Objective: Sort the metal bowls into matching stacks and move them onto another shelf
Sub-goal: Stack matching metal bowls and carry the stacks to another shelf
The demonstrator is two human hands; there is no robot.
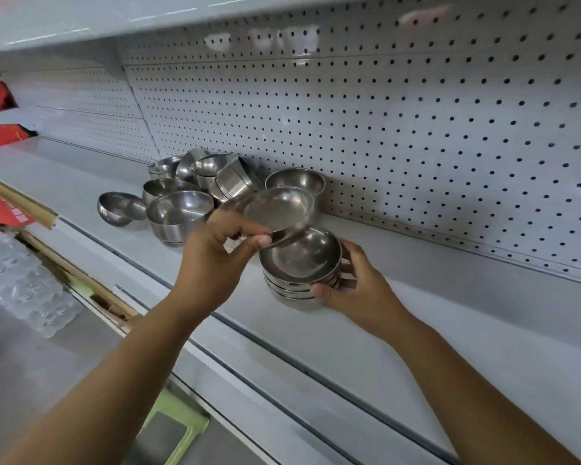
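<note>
On the shelf [399,263], by the pegboard [416,129]: everything below is placed relative to the stack.

Stack: a nest of shallow steel bowls [301,263] standing on the shelf, a little in front of the pegboard.

Right hand: the right hand [356,286] cups the stack's right side, thumb on its front and fingers round its back, steadying it.

Left hand: the left hand [222,253] pinches a single shallow bowl [275,213] by its near rim, thumb outside; the bowl is tilted, just above and left of the stack, its lower edge close to or touching the stack's top rim, I cannot tell which.

Unsorted pile: a jumble of deeper bowls [182,196] lies left of and behind the stack, some tipped on their sides; one more bowl [296,181] sits upright behind it.

Handling, as I judge it: thin, stiff, light and slick steel; not fragile, but noisy and apt to slide or jam when nested crooked.

Where to hold: by the rim for one bowl; for the whole stack, both palms low on the sides.
</note>
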